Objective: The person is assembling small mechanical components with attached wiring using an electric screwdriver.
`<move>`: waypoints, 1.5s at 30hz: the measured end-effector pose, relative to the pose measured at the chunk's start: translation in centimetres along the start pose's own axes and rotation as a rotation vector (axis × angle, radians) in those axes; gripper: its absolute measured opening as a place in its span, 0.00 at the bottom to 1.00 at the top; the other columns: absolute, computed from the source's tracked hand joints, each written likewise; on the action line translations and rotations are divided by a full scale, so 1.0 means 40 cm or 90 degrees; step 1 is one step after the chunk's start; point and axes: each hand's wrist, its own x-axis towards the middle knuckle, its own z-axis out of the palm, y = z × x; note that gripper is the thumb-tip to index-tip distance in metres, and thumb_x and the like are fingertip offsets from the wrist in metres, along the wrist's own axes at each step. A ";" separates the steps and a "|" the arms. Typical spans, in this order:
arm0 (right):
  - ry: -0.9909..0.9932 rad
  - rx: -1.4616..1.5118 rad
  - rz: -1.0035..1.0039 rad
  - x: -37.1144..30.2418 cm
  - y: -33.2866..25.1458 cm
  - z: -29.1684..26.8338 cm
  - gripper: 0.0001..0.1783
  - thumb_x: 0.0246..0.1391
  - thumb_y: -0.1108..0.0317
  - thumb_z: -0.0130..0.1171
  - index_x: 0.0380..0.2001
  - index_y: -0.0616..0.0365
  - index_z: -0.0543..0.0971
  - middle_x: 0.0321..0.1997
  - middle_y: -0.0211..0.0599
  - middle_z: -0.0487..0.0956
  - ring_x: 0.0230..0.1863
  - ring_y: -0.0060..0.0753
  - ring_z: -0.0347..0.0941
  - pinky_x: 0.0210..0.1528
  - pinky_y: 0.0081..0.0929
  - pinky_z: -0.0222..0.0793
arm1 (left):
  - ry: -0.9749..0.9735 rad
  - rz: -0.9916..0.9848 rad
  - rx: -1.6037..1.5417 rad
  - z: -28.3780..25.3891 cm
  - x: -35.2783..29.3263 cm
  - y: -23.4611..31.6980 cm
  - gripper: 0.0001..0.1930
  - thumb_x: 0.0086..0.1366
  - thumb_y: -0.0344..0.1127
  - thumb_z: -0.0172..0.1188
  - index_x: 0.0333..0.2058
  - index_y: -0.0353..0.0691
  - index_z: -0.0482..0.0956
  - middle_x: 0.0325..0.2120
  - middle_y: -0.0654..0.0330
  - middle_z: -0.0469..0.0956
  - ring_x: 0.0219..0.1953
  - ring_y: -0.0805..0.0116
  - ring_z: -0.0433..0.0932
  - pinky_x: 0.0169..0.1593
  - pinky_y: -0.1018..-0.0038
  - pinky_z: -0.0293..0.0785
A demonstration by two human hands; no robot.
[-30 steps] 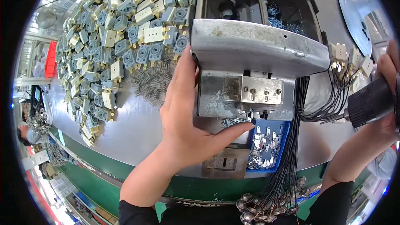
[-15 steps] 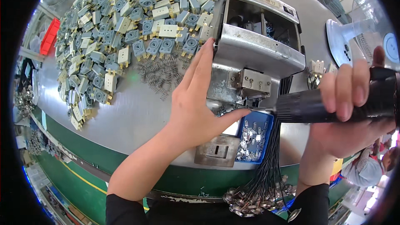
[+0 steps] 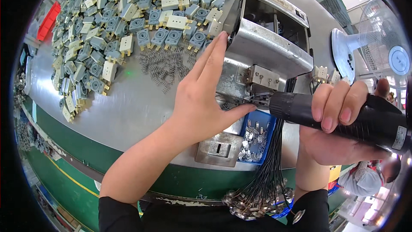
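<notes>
My right hand (image 3: 343, 116) is wrapped round a black electric screwdriver (image 3: 296, 105), which lies nearly level and points left. The screwdriver's bit reaches the small metal fixture (image 3: 265, 77) at the front of a metal box (image 3: 274, 45); the exact spot where its tip meets the work is too small to make out. My left hand (image 3: 197, 99) is open, with its long fingers stretched up against the left side of the box. Its thumb extends right, close to the bit, just above a blue tray (image 3: 269, 144) of small metal parts.
Many grey and cream switch housings (image 3: 128, 43) are heaped at the left, beside a pile of springs (image 3: 165, 66). Black wires (image 3: 274, 159) with round metal ends hang over the front edge. A slotted metal plate (image 3: 218, 149) lies beside the tray. A fan (image 3: 343, 53) stands right; another person (image 3: 362, 180) is behind.
The screwdriver has shifted left and now slants, its nose higher than its rear end, with the bit closer in at the fixture. My left hand keeps nearly the same pose; the view has shifted slightly.
</notes>
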 end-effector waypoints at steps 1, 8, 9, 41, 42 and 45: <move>0.013 -0.002 -0.002 -0.001 0.001 0.006 0.58 0.53 0.23 0.64 0.75 0.51 0.62 0.34 0.25 0.70 0.26 0.20 0.67 0.32 0.24 0.64 | -0.001 0.000 0.000 0.000 0.001 0.000 0.65 0.42 0.39 0.87 0.75 0.31 0.55 0.69 0.39 0.68 0.69 0.45 0.71 0.69 0.59 0.70; -0.079 -0.037 -0.093 -0.027 0.033 0.034 0.57 0.55 0.23 0.61 0.75 0.52 0.64 0.28 0.26 0.69 0.19 0.23 0.67 0.24 0.26 0.66 | 0.009 -0.014 0.007 -0.010 0.000 0.012 0.64 0.40 0.36 0.86 0.74 0.30 0.56 0.70 0.41 0.67 0.70 0.42 0.70 0.69 0.58 0.70; -0.123 -0.048 -0.100 -0.027 0.036 0.034 0.56 0.56 0.23 0.60 0.75 0.52 0.63 0.26 0.26 0.69 0.18 0.24 0.67 0.22 0.26 0.66 | -0.002 -0.014 0.015 -0.011 0.002 0.013 0.64 0.41 0.38 0.85 0.74 0.30 0.55 0.70 0.40 0.66 0.69 0.41 0.70 0.66 0.59 0.73; -0.175 -0.035 -0.102 0.015 0.009 0.034 0.56 0.56 0.27 0.64 0.74 0.56 0.62 0.31 0.27 0.70 0.21 0.21 0.66 0.26 0.26 0.64 | -0.009 -0.041 -0.043 -0.006 -0.009 0.003 0.65 0.42 0.40 0.86 0.74 0.30 0.55 0.71 0.41 0.65 0.71 0.41 0.67 0.69 0.57 0.70; -0.167 -0.035 -0.083 0.017 0.005 0.031 0.58 0.55 0.26 0.64 0.74 0.56 0.62 0.31 0.27 0.70 0.21 0.21 0.66 0.26 0.26 0.64 | -0.006 -0.038 -0.035 -0.006 -0.009 0.004 0.65 0.42 0.41 0.86 0.75 0.30 0.55 0.71 0.41 0.65 0.71 0.41 0.67 0.69 0.57 0.70; -0.131 -0.027 -0.059 0.016 0.004 0.025 0.62 0.51 0.22 0.64 0.74 0.56 0.62 0.32 0.27 0.70 0.22 0.21 0.67 0.28 0.25 0.65 | -0.008 -0.034 -0.029 -0.009 -0.007 0.005 0.65 0.42 0.41 0.86 0.75 0.30 0.54 0.71 0.40 0.65 0.71 0.41 0.67 0.69 0.57 0.70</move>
